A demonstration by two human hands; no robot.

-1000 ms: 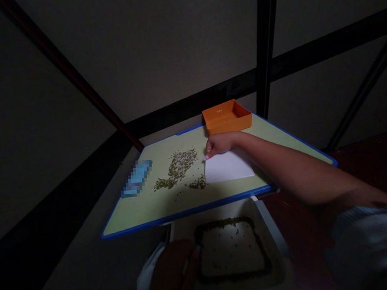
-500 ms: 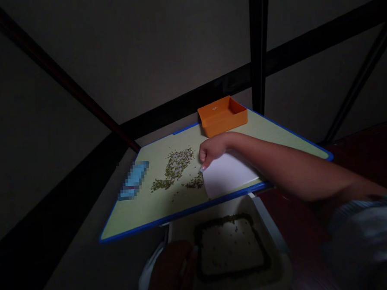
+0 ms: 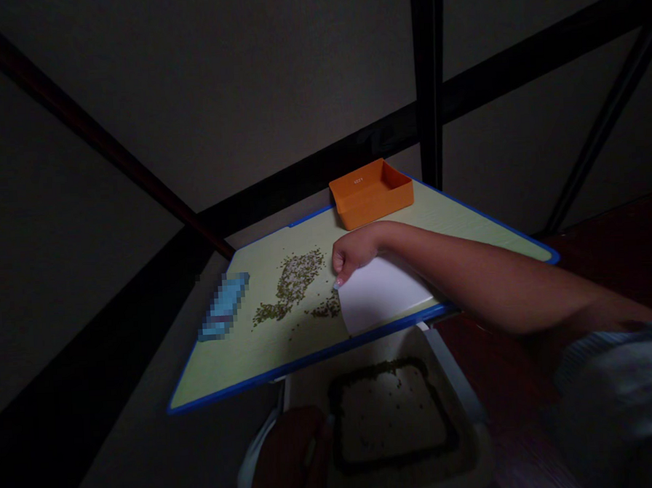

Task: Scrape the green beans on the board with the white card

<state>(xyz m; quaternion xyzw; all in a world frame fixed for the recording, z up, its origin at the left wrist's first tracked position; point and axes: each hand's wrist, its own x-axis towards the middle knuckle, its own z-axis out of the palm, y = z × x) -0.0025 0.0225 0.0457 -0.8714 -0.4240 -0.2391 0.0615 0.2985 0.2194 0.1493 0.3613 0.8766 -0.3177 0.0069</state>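
A white sheet of paper (image 3: 380, 296) stands bent over the pale yellow-green board (image 3: 228, 373), pinched by the thumb and curled fingers of my right hand (image 3: 356, 254). Just left of the sheet, small green and whitish grains (image 3: 298, 278) lie spread in an uneven patch, with a few darker ones close to the paper's edge. Below the board's near edge is a pale plastic bin (image 3: 376, 416) with more small grains gathered in a ring around its floor. In deep shadow, my left hand (image 3: 290, 453) is closed over the bin's left rim; its fingertips are hard to make out.
An orange open box (image 3: 375, 198) sits at the back of the board. A blurred-out blue object (image 3: 224, 306) lies along the left edge. Dark-framed wall panels (image 3: 274, 94) rise behind, and a reddish floor (image 3: 490, 366) shows at the right.
The view has shifted very slightly, so things sit a little further left. Both hands, the sheet and the grains look the same as before.
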